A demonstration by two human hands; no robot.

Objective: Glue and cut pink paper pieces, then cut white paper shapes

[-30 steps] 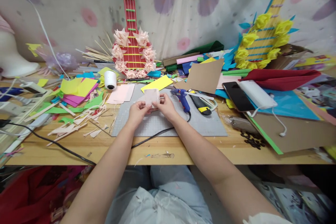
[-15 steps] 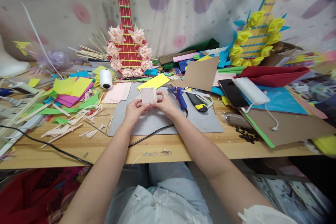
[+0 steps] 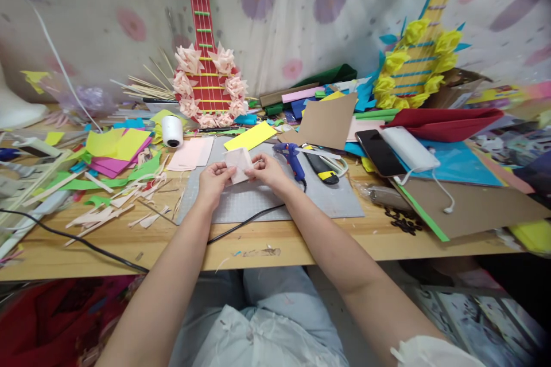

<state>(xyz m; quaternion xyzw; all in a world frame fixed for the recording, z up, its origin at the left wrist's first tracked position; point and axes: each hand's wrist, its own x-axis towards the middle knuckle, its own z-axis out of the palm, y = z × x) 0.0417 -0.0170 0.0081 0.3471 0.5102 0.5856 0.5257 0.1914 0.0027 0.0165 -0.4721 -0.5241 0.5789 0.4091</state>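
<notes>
A small pale pink square of paper [image 3: 238, 164] is pinched between my two hands, tilted, above the grey cutting mat [image 3: 267, 206]. My left hand [image 3: 214, 179] grips its left edge, thumb on the face. At the right edge, the thumb and fingertips of my right hand [image 3: 267, 171] close on it. Just right of that hand lie a blue glue gun [image 3: 295, 161] and a yellow-and-black utility knife [image 3: 322, 167]. Behind the square rests a yellow paper strip [image 3: 250, 136]. Pale pink sheets [image 3: 190, 153] lie to the left.
A red paper guitar with pink flowers [image 3: 209, 89] and a yellow one [image 3: 413, 66] stand at the back. Paper scraps [image 3: 112, 200] cover the left side. A phone [image 3: 379, 152], a white power bank [image 3: 408, 148] and brown card [image 3: 469, 206] lie right. A black cable [image 3: 245, 222] crosses the mat's front.
The pink square has turned from nearly upright to tilted in my hands and sits slightly lower and to the left. My left thumb now presses on its face.
</notes>
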